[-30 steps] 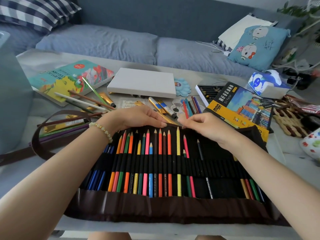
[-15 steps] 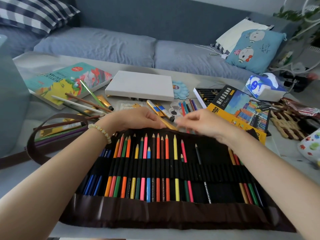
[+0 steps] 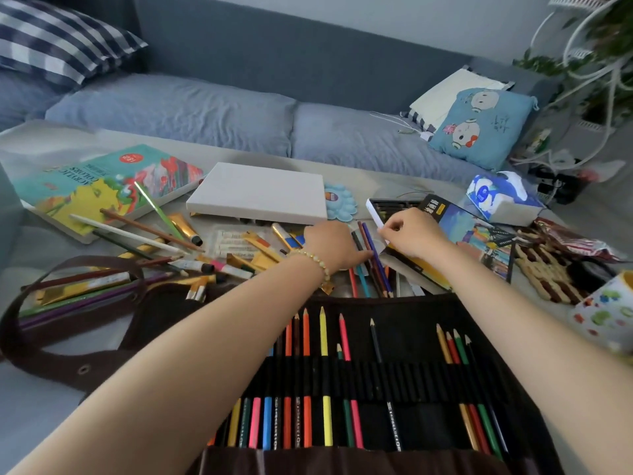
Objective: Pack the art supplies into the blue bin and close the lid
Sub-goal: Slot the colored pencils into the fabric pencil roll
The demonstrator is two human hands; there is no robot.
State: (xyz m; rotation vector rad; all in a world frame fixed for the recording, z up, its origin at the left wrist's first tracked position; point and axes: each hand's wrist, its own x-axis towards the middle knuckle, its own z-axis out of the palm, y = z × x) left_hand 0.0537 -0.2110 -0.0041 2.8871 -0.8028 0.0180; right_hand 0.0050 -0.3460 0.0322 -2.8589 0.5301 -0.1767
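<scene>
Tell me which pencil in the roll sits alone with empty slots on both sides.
The black pencil, just right of the pink pencil; every other one has a close neighbour.

A home living room: a grey-blue sofa (image 3: 212, 108) with a striped pillow (image 3: 58, 42) and cartoon cushion (image 3: 479, 128) (potted plant (image 3: 609, 39) alongside) sits behind a low table (image 3: 51, 142) strewn with art supplies.

- Grey-blue sofa (image 3: 171, 108) behind the counter (image 3: 394, 181) — striped pillow (image 3: 58, 42) left, blue cartoon cushion (image 3: 479, 128) right.
- Tissue pack (image 3: 503, 197), wooden trivet (image 3: 548, 272), spotted cup (image 3: 609, 313) — counter's right side.
</scene>
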